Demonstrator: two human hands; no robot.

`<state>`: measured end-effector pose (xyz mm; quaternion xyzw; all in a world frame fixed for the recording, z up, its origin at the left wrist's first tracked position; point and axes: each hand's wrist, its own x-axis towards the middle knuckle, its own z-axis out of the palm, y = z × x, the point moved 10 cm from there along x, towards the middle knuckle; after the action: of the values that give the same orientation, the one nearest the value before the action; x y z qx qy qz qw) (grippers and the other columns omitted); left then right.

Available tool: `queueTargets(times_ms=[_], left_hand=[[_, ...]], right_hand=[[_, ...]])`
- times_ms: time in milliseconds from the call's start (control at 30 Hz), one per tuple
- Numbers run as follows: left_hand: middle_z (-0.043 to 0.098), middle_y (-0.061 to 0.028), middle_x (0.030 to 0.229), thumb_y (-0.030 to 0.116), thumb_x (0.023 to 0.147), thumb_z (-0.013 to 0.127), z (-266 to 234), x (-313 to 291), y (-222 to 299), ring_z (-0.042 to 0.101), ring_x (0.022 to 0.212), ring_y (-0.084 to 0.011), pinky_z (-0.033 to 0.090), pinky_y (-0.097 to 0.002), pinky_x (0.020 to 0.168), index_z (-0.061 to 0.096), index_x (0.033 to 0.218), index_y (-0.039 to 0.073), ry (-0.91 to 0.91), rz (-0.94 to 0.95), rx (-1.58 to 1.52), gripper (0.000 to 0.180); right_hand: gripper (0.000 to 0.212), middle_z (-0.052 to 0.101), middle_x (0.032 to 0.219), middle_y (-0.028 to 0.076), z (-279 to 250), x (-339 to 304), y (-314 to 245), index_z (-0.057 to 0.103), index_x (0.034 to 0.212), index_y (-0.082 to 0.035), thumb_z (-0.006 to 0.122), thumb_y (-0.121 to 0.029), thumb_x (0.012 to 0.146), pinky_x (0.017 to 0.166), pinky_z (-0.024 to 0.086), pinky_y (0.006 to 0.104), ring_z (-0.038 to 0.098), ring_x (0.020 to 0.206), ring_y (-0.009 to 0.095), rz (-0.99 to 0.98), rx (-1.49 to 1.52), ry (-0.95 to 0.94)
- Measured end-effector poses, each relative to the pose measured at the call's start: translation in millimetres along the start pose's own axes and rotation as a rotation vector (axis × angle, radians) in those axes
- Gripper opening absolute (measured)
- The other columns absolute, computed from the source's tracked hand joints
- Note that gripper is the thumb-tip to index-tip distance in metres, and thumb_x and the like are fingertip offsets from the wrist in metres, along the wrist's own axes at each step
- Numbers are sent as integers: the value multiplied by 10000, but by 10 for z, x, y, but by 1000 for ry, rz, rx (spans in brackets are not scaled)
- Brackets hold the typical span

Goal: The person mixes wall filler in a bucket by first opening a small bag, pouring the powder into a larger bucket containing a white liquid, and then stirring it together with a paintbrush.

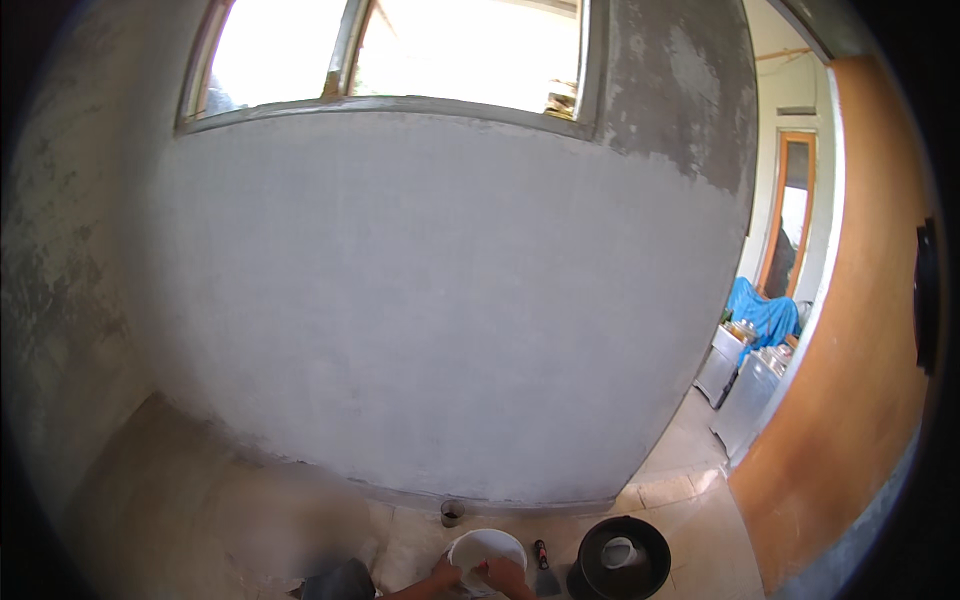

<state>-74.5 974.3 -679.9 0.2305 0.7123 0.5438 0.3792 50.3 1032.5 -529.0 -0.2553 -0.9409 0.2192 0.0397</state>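
Note:
A white bucket (490, 535) stands on the floor at the bottom middle. My left hand (443, 574) grips its left rim. Over its mouth, my right hand (503, 574) is closed on a tool of which only a bit of red handle (484, 566) shows; the rest is hidden in the bucket. Just right of the bucket lies a putty knife (545, 575) with a black and red handle and a wide blade. Beyond it is a large black bucket (583, 577), with a white container (618, 552) inside.
A small clear cup (452, 513) stands near the foot of the grey plastered wall (430, 300). A dark grey shape (345, 581) lies left of my hands. Rightward are a doorway, an orange-brown panel (850, 330), and cabinets with a blue cloth (765, 312) beyond.

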Motion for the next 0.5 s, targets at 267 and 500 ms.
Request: queueTargets(times_ms=[267, 500], left_hand=[[573, -151, 1254, 169, 754, 624, -240, 98, -168, 551, 1164, -305, 428, -384, 986, 457, 1332, 105, 60, 73, 51, 605], [574, -151, 1242, 20, 714, 535, -252, -522, 511, 545, 1154, -272, 417, -351, 981, 478, 1299, 41, 162, -33, 3, 589]], right_hand=[[347, 656, 794, 205, -52, 84, -256, 699, 829, -65, 529, -366, 851, 688, 474, 527, 623, 751, 410, -161, 75, 212], [485, 667, 818, 189, -18, 55, -118, 684, 850, -70, 553, -536, 822, 708, 511, 477, 649, 783, 377, 3, -79, 1]])
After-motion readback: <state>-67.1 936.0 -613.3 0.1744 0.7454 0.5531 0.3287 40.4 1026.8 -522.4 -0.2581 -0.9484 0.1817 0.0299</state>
